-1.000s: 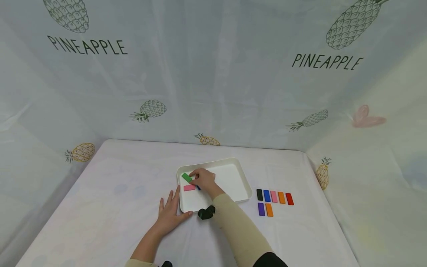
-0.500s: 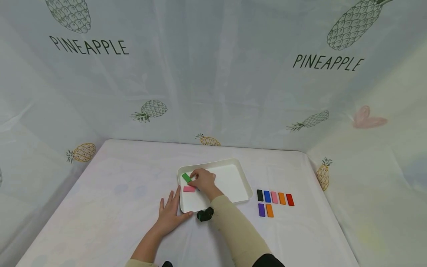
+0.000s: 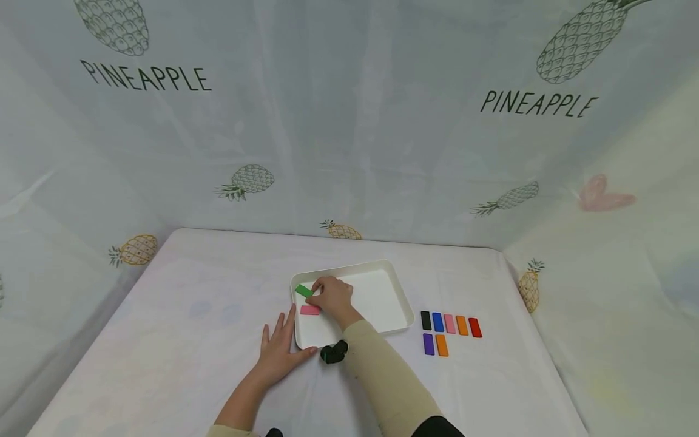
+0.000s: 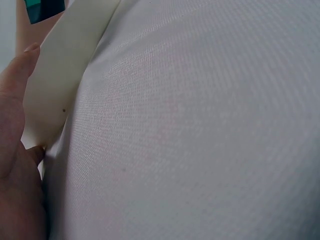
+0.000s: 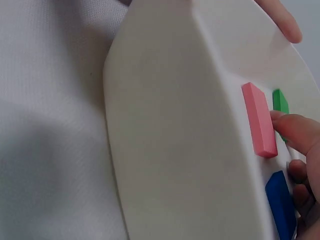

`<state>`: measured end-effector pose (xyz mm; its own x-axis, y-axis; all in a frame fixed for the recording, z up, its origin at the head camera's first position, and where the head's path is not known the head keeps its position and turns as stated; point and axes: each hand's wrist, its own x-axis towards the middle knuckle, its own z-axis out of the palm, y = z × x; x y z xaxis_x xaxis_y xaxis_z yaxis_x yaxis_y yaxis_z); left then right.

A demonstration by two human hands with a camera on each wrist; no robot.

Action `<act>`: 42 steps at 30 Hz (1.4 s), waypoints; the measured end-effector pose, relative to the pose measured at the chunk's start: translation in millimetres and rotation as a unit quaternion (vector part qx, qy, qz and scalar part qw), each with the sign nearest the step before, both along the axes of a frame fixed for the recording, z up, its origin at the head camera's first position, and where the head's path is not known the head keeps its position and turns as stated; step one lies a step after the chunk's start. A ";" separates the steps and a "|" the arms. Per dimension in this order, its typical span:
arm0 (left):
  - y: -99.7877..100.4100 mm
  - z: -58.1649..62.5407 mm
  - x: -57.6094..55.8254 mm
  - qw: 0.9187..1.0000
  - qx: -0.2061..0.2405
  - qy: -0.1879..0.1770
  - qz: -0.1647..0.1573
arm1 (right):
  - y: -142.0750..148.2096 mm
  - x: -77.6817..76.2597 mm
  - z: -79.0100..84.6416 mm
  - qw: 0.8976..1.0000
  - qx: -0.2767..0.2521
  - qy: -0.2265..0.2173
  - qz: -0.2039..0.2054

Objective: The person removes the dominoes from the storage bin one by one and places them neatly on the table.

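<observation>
Near ten o'clock in a white tray (image 3: 379,297), the right hand (image 3: 334,297) appears to pinch a green block (image 3: 303,291), now turned nearer parallel to the pink block (image 3: 310,310), suggesting fine adjustment; the left hand (image 3: 275,357), fingers spread, touches the tray's eight-o'clock edge.

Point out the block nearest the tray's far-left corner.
The green block; the pink block, nearer the person, and the blue block lie farther from that corner.

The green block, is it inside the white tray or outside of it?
Inside: in the head view, the green block is within the rim of the white tray, one end at the right hand.
</observation>
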<state>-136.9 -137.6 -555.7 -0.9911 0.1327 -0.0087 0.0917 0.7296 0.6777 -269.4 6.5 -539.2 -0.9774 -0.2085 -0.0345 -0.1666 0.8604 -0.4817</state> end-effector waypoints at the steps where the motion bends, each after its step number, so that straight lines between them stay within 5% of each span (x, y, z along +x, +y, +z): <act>1: -0.3 -0.5 -0.1 1.000 -0.002 0.004 0.000 | 0.9 0.5 0.4 1.000 -0.007 -0.001 0.003; 9: 0.5 -2.8 0.1 1.000 -0.003 0.017 0.003 | 12.8 6.2 2.8 0.997 -0.070 -0.036 0.007; 16: 1.0 -1.8 0.2 1.000 -0.013 -0.004 0.005 | 28.1 11.4 5.2 0.982 -0.167 -0.091 -0.012; 30: 0.2 -1.6 1.6 0.999 -0.021 -0.026 0.004 | 57.9 29.3 17.4 0.946 -0.303 -0.112 -0.036; 42: 2.7 0.7 0.4 1.000 -0.019 -0.024 0.003 | 81.9 49.5 31.2 0.899 -0.412 -0.110 -0.100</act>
